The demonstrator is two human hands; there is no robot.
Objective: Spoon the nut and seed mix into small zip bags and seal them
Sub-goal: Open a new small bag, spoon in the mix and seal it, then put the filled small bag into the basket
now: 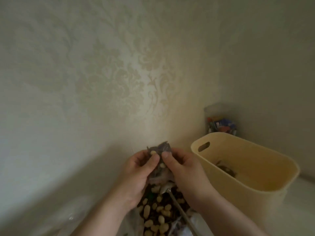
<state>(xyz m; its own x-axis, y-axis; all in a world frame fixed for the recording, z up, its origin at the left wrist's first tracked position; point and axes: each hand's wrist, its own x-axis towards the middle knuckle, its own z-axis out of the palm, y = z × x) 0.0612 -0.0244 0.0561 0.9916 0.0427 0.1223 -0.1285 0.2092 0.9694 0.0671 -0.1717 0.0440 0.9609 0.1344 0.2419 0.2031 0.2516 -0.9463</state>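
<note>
Head camera looks forward and down, close above both hands (pixel 163 169), facing wall (pixel 105 74).

From my feed I'm seeing two bare forearms coming up from the bottom edge, no sleeves, no watch, no rings. The left hand (pixel 136 169) and the right hand (pixel 184 169) are both ungloved, with short, plain, unpainted thumbnails.

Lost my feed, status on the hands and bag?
Left hand and right hand both pinching small zip bag. Nuts inside. Spoon resting in nut mix below. Nothing blocking.
</note>
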